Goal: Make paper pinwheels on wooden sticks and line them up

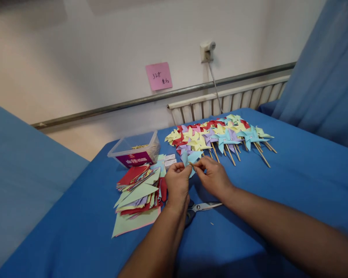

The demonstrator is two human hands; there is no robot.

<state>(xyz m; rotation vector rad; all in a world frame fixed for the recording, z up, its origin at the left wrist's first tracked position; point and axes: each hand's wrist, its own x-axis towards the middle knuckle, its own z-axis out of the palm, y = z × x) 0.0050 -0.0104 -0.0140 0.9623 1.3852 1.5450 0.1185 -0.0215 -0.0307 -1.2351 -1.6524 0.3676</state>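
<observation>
- A light-blue paper pinwheel is gripped between both hands, just above the blue-covered worktop.
- The left hand is closed on the pinwheel's near left edge, thumb and fingers pinched on the paper.
- The right hand is closed on the pinwheel's middle, where a thin wooden stick is pinched between its fingertips; the two hands are nearly touching.
- Just beyond the right hand, a row of finished paper pinwheels on wooden sticks, yellow, red, purple and blue, is laid on the worktop.
- Just beside the left hand, on its outer side, a loose stack of coloured paper squares is spread out, red, green, purple and pink.
- Beyond that stack, a clear plastic box with a purple label is seen, with small white slips next to it.
- Beneath the wrists, a pair of metal scissors with dark handles is lying flat on the worktop.
</observation>
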